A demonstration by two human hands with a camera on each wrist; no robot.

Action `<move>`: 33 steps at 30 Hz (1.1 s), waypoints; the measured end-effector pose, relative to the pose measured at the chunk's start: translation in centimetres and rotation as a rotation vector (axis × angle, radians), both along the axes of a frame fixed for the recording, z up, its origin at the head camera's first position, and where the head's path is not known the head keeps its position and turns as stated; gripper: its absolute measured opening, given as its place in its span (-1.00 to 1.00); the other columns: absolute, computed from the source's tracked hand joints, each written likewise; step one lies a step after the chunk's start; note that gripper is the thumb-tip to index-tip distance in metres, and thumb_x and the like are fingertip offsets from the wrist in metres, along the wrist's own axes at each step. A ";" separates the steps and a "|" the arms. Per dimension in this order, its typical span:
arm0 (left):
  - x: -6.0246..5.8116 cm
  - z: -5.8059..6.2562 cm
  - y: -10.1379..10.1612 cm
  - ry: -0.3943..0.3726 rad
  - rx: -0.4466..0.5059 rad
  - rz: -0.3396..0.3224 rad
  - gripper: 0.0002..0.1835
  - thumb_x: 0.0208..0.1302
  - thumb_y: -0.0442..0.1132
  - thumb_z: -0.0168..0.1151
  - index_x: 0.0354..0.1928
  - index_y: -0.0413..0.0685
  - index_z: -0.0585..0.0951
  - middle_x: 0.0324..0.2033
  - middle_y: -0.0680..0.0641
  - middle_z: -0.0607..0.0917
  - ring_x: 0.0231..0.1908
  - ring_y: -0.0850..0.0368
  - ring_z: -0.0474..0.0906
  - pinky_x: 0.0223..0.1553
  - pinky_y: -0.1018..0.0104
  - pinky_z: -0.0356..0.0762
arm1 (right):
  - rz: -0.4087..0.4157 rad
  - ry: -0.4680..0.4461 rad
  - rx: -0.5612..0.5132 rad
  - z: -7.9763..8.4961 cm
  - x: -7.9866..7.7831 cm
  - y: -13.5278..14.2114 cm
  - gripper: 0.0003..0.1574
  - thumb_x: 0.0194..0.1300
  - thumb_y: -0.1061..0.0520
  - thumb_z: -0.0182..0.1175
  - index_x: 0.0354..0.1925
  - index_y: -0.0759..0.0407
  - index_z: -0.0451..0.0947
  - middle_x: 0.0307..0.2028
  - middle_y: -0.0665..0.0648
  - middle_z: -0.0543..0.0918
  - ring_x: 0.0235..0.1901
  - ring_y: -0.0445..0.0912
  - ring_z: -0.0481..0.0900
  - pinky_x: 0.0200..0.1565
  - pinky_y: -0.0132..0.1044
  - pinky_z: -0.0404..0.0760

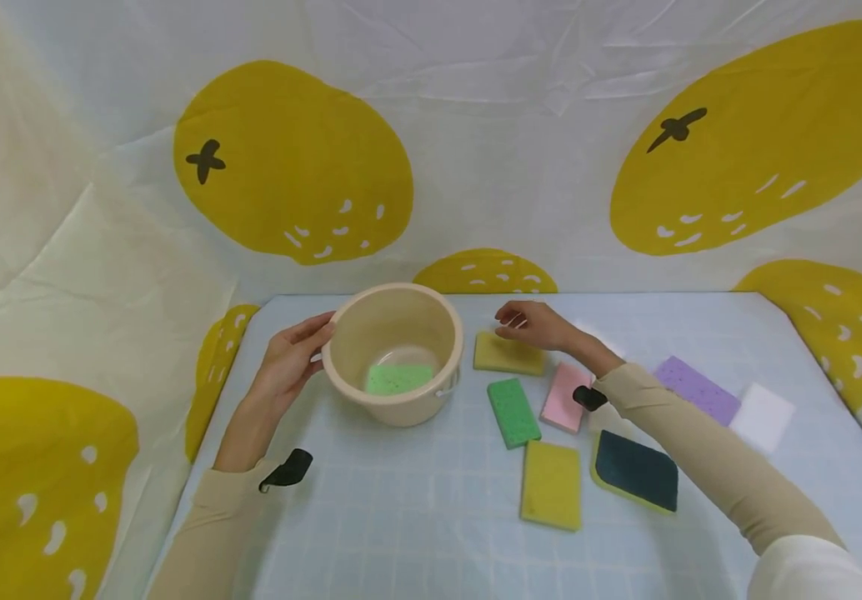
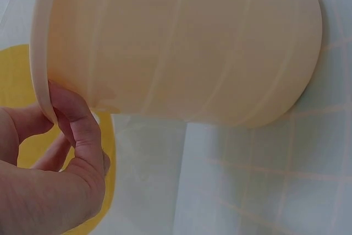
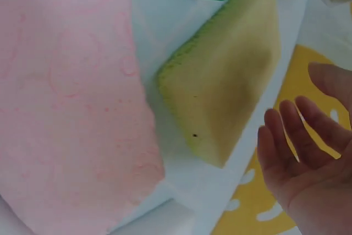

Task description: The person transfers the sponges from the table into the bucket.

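A beige bucket [image 1: 393, 408] stands at the left of the table with a light green sponge [image 1: 399, 379] inside on its bottom. My left hand [image 1: 292, 358] pinches the bucket's rim at its left side, thumb and fingers on either side of the lip in the left wrist view. Over the back of the table, my right hand [image 1: 534, 323] hovers just above a yellow sponge [image 1: 509, 354], its fingers loosely bent and nothing in them. In the right wrist view a gap shows between that hand [image 3: 308, 158] and the yellow sponge [image 3: 225, 75].
Right of the bucket lie a green sponge [image 1: 513, 412], a pink sponge [image 1: 566, 398], another yellow sponge [image 1: 551, 485] and a dark-topped yellow sponge [image 1: 636, 471]. Beyond the right forearm are a purple sponge [image 1: 697, 389] and a white sponge [image 1: 763, 417]. A lemon-print cloth [image 1: 476, 167] hangs behind.
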State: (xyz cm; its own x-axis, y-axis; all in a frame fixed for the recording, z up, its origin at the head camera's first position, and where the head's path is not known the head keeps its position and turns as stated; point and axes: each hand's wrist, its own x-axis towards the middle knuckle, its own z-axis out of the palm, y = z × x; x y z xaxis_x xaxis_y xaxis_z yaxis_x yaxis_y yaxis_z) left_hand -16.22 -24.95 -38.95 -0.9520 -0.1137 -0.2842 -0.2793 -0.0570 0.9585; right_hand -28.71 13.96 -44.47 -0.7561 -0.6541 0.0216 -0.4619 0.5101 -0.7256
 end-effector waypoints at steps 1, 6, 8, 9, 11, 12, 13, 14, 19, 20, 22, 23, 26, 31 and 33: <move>0.0 0.0 0.0 0.000 0.003 0.000 -0.45 0.24 -0.06 0.27 0.26 -0.03 0.47 0.14 -0.06 0.50 -0.01 0.14 0.49 -0.13 0.40 0.58 | 0.000 -0.006 0.005 -0.2 0.0 0.1 -0.57 0.28 0.16 0.23 0.03 0.42 0.47 -0.08 0.31 0.58 -0.10 0.11 0.54 0.00 -0.03 0.55; -0.1 -0.1 0.0 -0.001 0.012 0.007 -0.46 0.24 -0.07 0.27 0.25 -0.04 0.47 0.12 -0.05 0.52 -0.04 0.15 0.51 -0.15 0.40 0.59 | 0.006 -0.030 0.062 -1.1 0.1 0.4 -0.58 0.26 0.14 0.26 0.00 0.37 0.49 -0.10 0.28 0.59 -0.09 0.09 0.53 0.02 -0.03 0.52; 0.0 -0.1 0.0 0.002 0.018 0.009 -0.46 0.24 -0.08 0.28 0.24 -0.05 0.48 0.10 -0.04 0.53 -0.06 0.16 0.52 -0.16 0.40 0.59 | 0.009 -0.041 0.097 -1.4 0.1 0.5 -0.57 0.25 0.11 0.27 0.01 0.34 0.50 -0.09 0.25 0.59 -0.07 0.08 0.52 0.03 -0.02 0.49; 0.0 -0.1 0.0 0.004 0.021 0.009 -0.46 0.23 -0.08 0.28 0.24 -0.05 0.48 0.09 -0.03 0.54 -0.07 0.17 0.52 -0.17 0.40 0.59 | 0.010 -0.045 0.114 -1.5 0.1 0.5 -0.56 0.25 0.09 0.28 0.01 0.33 0.51 -0.08 0.24 0.59 -0.06 0.07 0.51 0.04 -0.02 0.48; 0.0 -0.1 0.0 0.009 0.029 0.010 -0.47 0.24 -0.10 0.28 0.24 -0.06 0.48 0.07 -0.03 0.55 -0.09 0.18 0.53 -0.18 0.39 0.60 | 0.015 -0.041 0.143 -1.5 0.2 0.5 -0.53 0.24 0.06 0.28 0.01 0.32 0.50 -0.06 0.24 0.59 -0.05 0.07 0.50 0.06 -0.01 0.46; 0.0 -0.1 0.0 0.011 0.032 0.010 -0.47 0.24 -0.10 0.28 0.24 -0.07 0.48 0.07 -0.03 0.55 -0.09 0.18 0.53 -0.18 0.39 0.60 | 0.013 -0.047 0.156 -1.6 0.2 0.5 -0.52 0.23 0.04 0.29 0.02 0.31 0.50 -0.06 0.22 0.58 -0.04 0.06 0.50 0.07 -0.02 0.45; 0.0 0.0 0.0 0.012 0.031 0.011 -0.48 0.24 -0.10 0.28 0.23 -0.06 0.49 0.06 -0.03 0.56 -0.10 0.19 0.53 -0.19 0.40 0.60 | 0.013 -0.046 0.164 -1.6 0.1 0.5 -0.52 0.23 0.04 0.29 0.01 0.30 0.50 -0.06 0.22 0.58 -0.04 0.05 0.49 0.07 -0.02 0.45; 0.0 0.0 0.0 0.012 0.029 0.010 -0.48 0.24 -0.10 0.27 0.24 -0.05 0.48 0.06 -0.02 0.56 -0.10 0.19 0.53 -0.19 0.40 0.60 | 0.011 -0.046 0.171 -1.6 0.1 0.5 -0.52 0.22 0.03 0.30 0.01 0.29 0.49 -0.07 0.21 0.58 -0.05 0.05 0.49 0.07 -0.03 0.45; 0.0 0.1 0.1 0.006 0.018 0.018 -0.48 0.24 -0.09 0.28 0.23 -0.03 0.49 0.06 -0.01 0.56 -0.10 0.19 0.52 -0.21 0.42 0.59 | 0.006 -0.049 0.175 -1.3 -0.1 0.5 -0.54 0.19 0.04 0.33 -0.04 0.24 0.45 -0.14 0.18 0.57 -0.13 0.03 0.48 -0.01 -0.09 0.47; 0.0 0.1 0.1 0.003 0.014 0.017 -0.47 0.23 -0.08 0.28 0.24 -0.02 0.49 0.07 -0.01 0.56 -0.09 0.19 0.52 -0.20 0.42 0.59 | 0.011 -0.047 0.176 -1.2 -0.1 0.6 -0.55 0.19 0.04 0.34 -0.05 0.23 0.45 -0.15 0.18 0.56 -0.15 0.03 0.48 -0.03 -0.09 0.47; 0.0 0.1 0.1 -0.001 0.016 0.020 -0.47 0.23 -0.08 0.28 0.24 -0.02 0.49 0.09 -0.02 0.54 -0.08 0.18 0.51 -0.19 0.42 0.59 | 0.027 -0.041 0.175 -0.8 -0.1 0.7 -0.55 0.18 0.05 0.34 -0.05 0.24 0.46 -0.15 0.19 0.58 -0.13 0.03 0.50 -0.02 -0.09 0.49; -0.1 0.1 0.1 -0.003 0.018 0.019 -0.47 0.23 -0.08 0.28 0.24 -0.03 0.49 0.10 -0.02 0.53 -0.08 0.17 0.51 -0.18 0.41 0.59 | 0.042 -0.035 0.175 -0.6 -0.1 0.7 -0.54 0.19 0.06 0.34 -0.03 0.26 0.47 -0.14 0.20 0.58 -0.12 0.04 0.51 -0.02 -0.08 0.49; -0.1 0.1 0.1 -0.011 0.019 0.014 -0.44 0.22 -0.07 0.29 0.25 -0.02 0.47 0.13 -0.03 0.51 -0.05 0.17 0.50 -0.15 0.41 0.58 | 0.089 -0.010 0.188 0.1 -0.1 0.9 -0.56 0.22 0.10 0.31 0.00 0.31 0.50 -0.11 0.22 0.60 -0.09 0.06 0.54 0.00 -0.06 0.52; -0.1 0.2 0.1 -0.011 0.015 0.015 -0.43 0.21 -0.06 0.29 0.26 -0.02 0.47 0.14 -0.04 0.50 -0.04 0.16 0.49 -0.14 0.42 0.58 | 0.148 0.028 0.195 1.3 0.0 1.2 -0.64 0.24 0.16 0.28 -0.03 0.33 0.56 -0.15 0.21 0.64 -0.15 0.04 0.58 -0.04 -0.06 0.56; 0.0 0.2 0.2 -0.011 0.010 0.018 -0.44 0.21 -0.06 0.29 0.25 -0.02 0.48 0.14 -0.04 0.51 -0.04 0.15 0.49 -0.14 0.41 0.58 | 0.154 0.039 0.180 1.7 0.2 1.4 -0.66 0.22 0.18 0.29 -0.07 0.33 0.57 -0.17 0.21 0.65 -0.18 0.04 0.60 -0.06 -0.05 0.57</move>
